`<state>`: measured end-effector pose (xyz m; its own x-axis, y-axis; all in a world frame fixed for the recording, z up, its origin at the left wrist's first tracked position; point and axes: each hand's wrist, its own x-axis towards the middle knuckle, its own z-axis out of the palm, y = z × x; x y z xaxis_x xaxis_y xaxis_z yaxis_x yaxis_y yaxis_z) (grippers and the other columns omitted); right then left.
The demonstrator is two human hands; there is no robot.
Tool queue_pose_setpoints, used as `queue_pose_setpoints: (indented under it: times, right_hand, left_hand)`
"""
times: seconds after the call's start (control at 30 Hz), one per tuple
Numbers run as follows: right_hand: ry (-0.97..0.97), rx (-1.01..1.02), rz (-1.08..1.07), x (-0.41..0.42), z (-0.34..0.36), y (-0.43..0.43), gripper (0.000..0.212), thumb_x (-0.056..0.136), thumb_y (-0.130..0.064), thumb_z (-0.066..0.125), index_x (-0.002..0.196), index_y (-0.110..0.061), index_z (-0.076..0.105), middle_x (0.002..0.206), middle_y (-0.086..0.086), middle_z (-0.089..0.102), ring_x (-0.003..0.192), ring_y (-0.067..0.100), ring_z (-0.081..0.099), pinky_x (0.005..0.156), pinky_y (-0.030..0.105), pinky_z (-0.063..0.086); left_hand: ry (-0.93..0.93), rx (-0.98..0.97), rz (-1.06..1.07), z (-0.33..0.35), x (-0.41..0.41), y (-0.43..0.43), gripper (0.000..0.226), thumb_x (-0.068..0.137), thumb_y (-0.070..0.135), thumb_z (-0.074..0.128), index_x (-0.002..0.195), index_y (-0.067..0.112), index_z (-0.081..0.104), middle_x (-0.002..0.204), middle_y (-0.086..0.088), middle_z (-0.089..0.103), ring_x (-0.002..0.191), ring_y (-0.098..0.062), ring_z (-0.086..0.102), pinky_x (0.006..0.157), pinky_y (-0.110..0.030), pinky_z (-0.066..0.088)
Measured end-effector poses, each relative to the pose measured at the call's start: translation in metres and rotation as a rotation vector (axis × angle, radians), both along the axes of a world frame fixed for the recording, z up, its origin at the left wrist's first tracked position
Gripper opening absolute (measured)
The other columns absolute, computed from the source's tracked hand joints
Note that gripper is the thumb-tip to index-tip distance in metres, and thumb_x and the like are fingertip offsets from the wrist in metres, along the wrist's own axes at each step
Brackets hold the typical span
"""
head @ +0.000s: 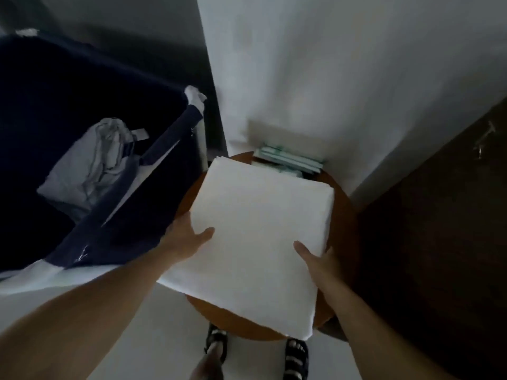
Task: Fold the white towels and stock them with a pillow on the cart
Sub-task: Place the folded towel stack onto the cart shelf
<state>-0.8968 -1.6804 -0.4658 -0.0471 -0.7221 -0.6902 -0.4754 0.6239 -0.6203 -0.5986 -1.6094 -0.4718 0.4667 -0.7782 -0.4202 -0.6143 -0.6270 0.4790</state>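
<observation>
Both hands grip the folded white towel (258,237) over the round tabletop (343,215): left hand (189,237) and right hand (318,260) with thumbs on top, fingers hidden beneath.

hotel rm, linen cart (90,111), wood door (439,229)

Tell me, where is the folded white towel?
The towel lies in the middle of the head view on the round wooden table, held at its near edge by the left hand and right hand, right of the dark blue cart.
</observation>
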Motion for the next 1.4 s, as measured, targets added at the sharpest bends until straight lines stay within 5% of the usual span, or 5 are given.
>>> queue_pose_setpoints:
  times: [0.2,0.37,0.57,0.73,1.4]
  right_hand:
    - [-0.055,0.045,-0.286,0.009,-0.082,-0.023,0.111,0.039,-0.085,0.079,0.134,-0.034,0.052,0.123,-0.008,0.065,0.107,0.020,0.065,0.102,0.045,0.049]
    - [-0.068,0.104,-0.359,0.020,-0.074,-0.032,0.065,0.064,-0.058,0.084,0.112,-0.019,0.066,0.095,-0.003,0.071,0.086,0.018,0.068,0.084,0.033,0.054]
    - [-0.225,0.254,-0.391,0.014,-0.077,-0.038,0.079,0.039,-0.058,0.090,0.098,-0.009,0.073,0.086,0.008,0.077,0.074,0.027,0.075,0.071,0.036,0.057]
    - [-0.455,0.371,-0.411,0.004,-0.084,-0.038,0.083,0.039,-0.051,0.093,0.104,-0.005,0.075,0.099,0.019,0.075,0.081,0.033,0.074,0.069,0.040,0.060]
    - [-0.692,0.405,-0.581,-0.024,-0.053,0.184,0.060,0.043,-0.031,0.087,0.091,0.003,0.077,0.091,0.029,0.070,0.071,0.039,0.070,0.062,0.043,0.060]
  left_hand:
    - [0.538,-0.100,0.134,-0.059,0.048,-0.064,0.100,0.065,0.052,0.084,0.148,0.037,0.030,0.143,0.016,0.038,0.130,-0.010,0.042,0.101,-0.027,0.036]
    - [0.694,0.230,0.253,-0.090,0.073,-0.079,0.057,0.056,0.055,0.089,0.098,0.024,0.066,0.101,0.000,0.071,0.096,-0.023,0.067,0.094,-0.042,0.052]
    - [0.881,0.232,0.351,-0.096,0.085,-0.080,0.106,0.022,0.064,0.092,0.109,0.010,0.067,0.100,-0.009,0.076,0.091,-0.028,0.073,0.082,-0.044,0.057]
    - [1.097,0.267,0.339,-0.091,0.079,-0.082,0.088,0.040,0.052,0.093,0.112,0.008,0.067,0.101,-0.014,0.075,0.085,-0.028,0.074,0.062,-0.037,0.059]
    - [0.916,0.256,0.216,-0.025,0.027,0.036,0.069,0.059,0.040,0.087,0.114,0.007,0.063,0.102,-0.012,0.072,0.094,-0.029,0.068,0.079,-0.038,0.052]
